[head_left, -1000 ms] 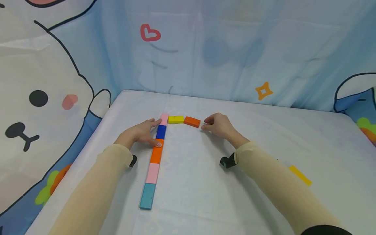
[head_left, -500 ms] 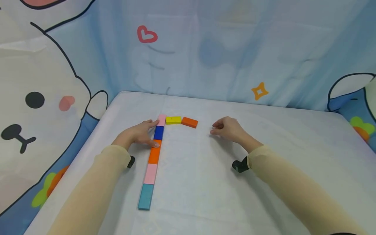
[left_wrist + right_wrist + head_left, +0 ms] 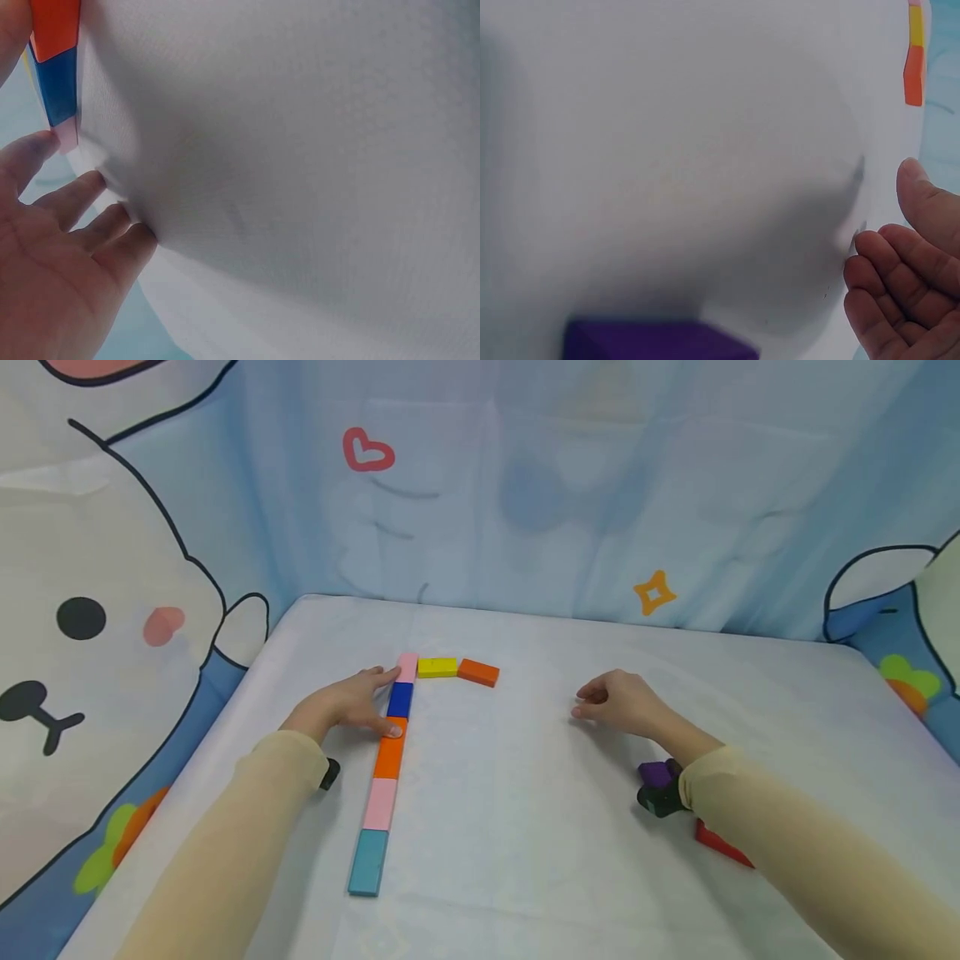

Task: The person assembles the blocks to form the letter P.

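My left hand (image 3: pixel 347 702) rests beside a column of flat blocks. Its index fingertip touches the far pink block (image 3: pixel 407 667), and its thumb lies on the orange block (image 3: pixel 391 748); a blue block (image 3: pixel 401 700) sits between them. Nearer to me the column goes on with a second pink block (image 3: pixel 380 803) and a teal block (image 3: pixel 368 862). From the far end a yellow block (image 3: pixel 437 667) runs rightward, followed by a slightly angled orange block (image 3: pixel 478 672). My right hand (image 3: pixel 626 703) hovers to the right with loosely curled fingers; nothing shows in it in the right wrist view.
A purple block (image 3: pixel 655 773) lies by the right wrist camera, and a red block (image 3: pixel 722 845) is partly hidden under the right forearm. White cloth (image 3: pixel 510 802) covers the table. A printed curtain (image 3: pixel 465 510) hangs behind it.
My right hand has drawn away from the angled orange block, to the right and toward me. Purple and red blocks now show near the right forearm. The left hand keeps its place on the column.
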{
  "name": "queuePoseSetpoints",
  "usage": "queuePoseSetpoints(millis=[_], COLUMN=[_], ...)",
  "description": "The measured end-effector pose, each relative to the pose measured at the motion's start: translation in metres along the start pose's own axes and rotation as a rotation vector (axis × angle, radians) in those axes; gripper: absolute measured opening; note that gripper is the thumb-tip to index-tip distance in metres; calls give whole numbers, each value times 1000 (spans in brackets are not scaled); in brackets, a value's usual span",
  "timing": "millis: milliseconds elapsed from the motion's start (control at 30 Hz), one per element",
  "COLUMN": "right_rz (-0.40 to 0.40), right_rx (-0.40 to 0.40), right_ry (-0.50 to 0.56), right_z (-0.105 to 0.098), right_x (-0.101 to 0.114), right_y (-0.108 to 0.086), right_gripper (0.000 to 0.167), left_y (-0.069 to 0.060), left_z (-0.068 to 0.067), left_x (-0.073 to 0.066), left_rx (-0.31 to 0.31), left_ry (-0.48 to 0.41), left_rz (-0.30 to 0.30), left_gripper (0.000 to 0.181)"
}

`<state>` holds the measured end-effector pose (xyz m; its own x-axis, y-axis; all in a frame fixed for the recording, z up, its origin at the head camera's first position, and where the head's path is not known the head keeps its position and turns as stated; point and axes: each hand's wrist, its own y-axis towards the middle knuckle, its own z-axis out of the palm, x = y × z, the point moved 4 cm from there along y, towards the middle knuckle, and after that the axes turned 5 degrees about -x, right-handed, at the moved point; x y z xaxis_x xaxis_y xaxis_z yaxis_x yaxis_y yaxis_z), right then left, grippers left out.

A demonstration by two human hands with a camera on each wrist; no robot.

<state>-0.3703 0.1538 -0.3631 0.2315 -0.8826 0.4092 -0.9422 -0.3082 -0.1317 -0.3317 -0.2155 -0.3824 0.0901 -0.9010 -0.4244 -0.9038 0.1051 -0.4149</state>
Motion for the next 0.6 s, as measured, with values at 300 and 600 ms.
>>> queuePoseSetpoints(millis=[300, 600], right_rz=[-22, -32], right_rx=[-6, 8], right_ry=[3, -15], right_z=[-7, -13], right_x=[-20, -39], right_y=[-23, -49], right_gripper=[46, 47], left_y=[-3, 0], left_z=[-1, 1], left_x=[-1, 1], left_rx=[2, 0], left_ry=[4, -1], left_rz=[4, 20], left_gripper=[103, 101])
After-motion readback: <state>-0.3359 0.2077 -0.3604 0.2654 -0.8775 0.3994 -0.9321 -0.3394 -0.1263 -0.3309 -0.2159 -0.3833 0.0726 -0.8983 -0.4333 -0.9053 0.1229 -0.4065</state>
